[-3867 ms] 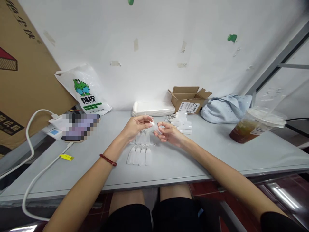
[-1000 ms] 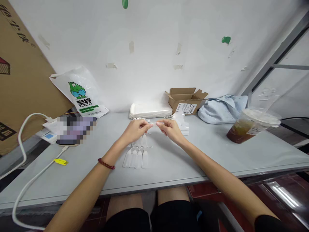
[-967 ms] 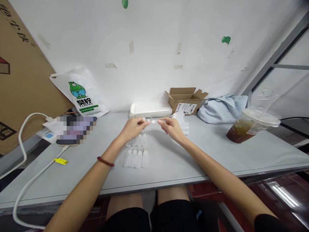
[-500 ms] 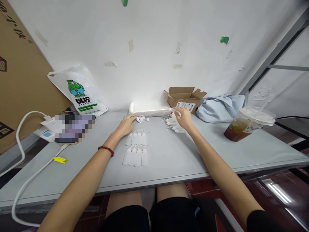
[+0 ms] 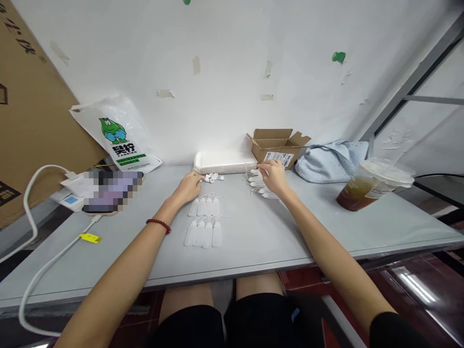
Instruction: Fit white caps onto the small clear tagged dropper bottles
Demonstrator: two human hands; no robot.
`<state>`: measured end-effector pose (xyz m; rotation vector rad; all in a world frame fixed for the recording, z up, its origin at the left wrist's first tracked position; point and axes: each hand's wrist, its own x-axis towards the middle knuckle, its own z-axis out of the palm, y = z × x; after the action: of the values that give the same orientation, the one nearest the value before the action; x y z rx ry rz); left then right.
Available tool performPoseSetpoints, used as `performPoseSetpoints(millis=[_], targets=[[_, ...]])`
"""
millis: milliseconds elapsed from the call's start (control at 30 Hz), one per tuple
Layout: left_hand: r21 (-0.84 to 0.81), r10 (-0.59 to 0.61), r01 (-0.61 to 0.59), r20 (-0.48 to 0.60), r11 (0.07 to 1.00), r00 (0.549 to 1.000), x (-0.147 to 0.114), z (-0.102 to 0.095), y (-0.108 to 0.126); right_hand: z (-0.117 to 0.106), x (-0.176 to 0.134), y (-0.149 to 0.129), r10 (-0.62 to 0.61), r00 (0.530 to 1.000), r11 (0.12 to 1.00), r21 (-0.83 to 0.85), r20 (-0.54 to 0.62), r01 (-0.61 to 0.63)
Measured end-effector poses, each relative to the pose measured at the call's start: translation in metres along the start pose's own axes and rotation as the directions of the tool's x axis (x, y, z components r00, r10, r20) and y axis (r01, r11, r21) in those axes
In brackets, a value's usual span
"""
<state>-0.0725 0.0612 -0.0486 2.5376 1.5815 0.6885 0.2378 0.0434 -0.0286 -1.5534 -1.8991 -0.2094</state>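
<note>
My left hand (image 5: 189,187) rests at the near left edge of a little heap of small white pieces (image 5: 214,178), fingers drawn together; whatever is between the fingertips is too small to make out. My right hand (image 5: 274,178) is bent over a pile of white tags with strings (image 5: 258,182), thumb and fingers pinched on a tag at its far end. The hand covers part of that pile. Between the hands and the table's front lie two rows of translucent white tags with strings, a far row (image 5: 205,207) and a near row (image 5: 203,234), laid side by side.
Against the wall sits a stack of white trays (image 5: 226,162), with an open cardboard box (image 5: 273,145) to its right. A blue cloth bag (image 5: 329,162) and a drink cup (image 5: 373,186) stand farther right. At left are a plastic bag (image 5: 119,135), a phone (image 5: 116,193) and a white cable (image 5: 54,270).
My right hand has lowered slightly toward the pile of tags, and a white tag at its fingertips has come down with it. My left hand has stayed by the small white pieces.
</note>
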Motion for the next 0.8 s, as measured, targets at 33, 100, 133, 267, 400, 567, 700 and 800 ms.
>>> performPoseSetpoints(millis=[33, 100, 133, 267, 400, 567, 700, 800], targets=[[0.013, -0.013, 0.012, 0.006, 1.000, 1.000, 0.000, -0.002, 0.001, -0.001, -0.001, -0.004, -0.020, 1.000, 1.000, 0.007, -0.012, 0.020], [0.026, -0.040, 0.039, 0.018, 0.999, 0.999, -0.001, -0.006, 0.004, -0.004, -0.005, -0.016, -0.068, 0.997, 0.996, 0.050, -0.023, 0.069], [0.023, -0.058, 0.057, 0.024, 0.998, 0.998, -0.002, -0.008, 0.005, -0.007, -0.008, -0.023, -0.094, 0.996, 0.991, 0.094, -0.008, 0.095], [0.000, -0.138, 0.138, 0.029, 0.990, 0.990, -0.006, -0.015, 0.008, -0.020, -0.029, -0.064, -0.280, 0.926, 0.881, 0.451, 0.254, 0.143], [-0.143, -0.233, 0.228, -0.016, 0.963, 0.972, -0.010, -0.018, 0.014, -0.035, -0.055, -0.103, -0.598, 0.679, 0.681, 0.716, 0.426, 0.150], [-0.502, -0.312, 0.268, -0.004, 0.822, 0.950, -0.013, -0.023, 0.033, -0.036, -0.071, -0.121, -0.724, 0.488, 0.633, 0.750, 0.487, 0.192], [-0.680, -0.282, 0.253, 0.070, 0.688, 0.957, -0.018, -0.028, 0.050, -0.033, -0.068, -0.117, -0.681, 0.471, 0.688, 0.709, 0.560, 0.153], [-0.772, -0.270, 0.253, 0.110, 0.583, 0.957, -0.021, -0.029, 0.060, -0.034, -0.063, -0.114, -0.653, 0.441, 0.718, 0.689, 0.616, 0.099]])
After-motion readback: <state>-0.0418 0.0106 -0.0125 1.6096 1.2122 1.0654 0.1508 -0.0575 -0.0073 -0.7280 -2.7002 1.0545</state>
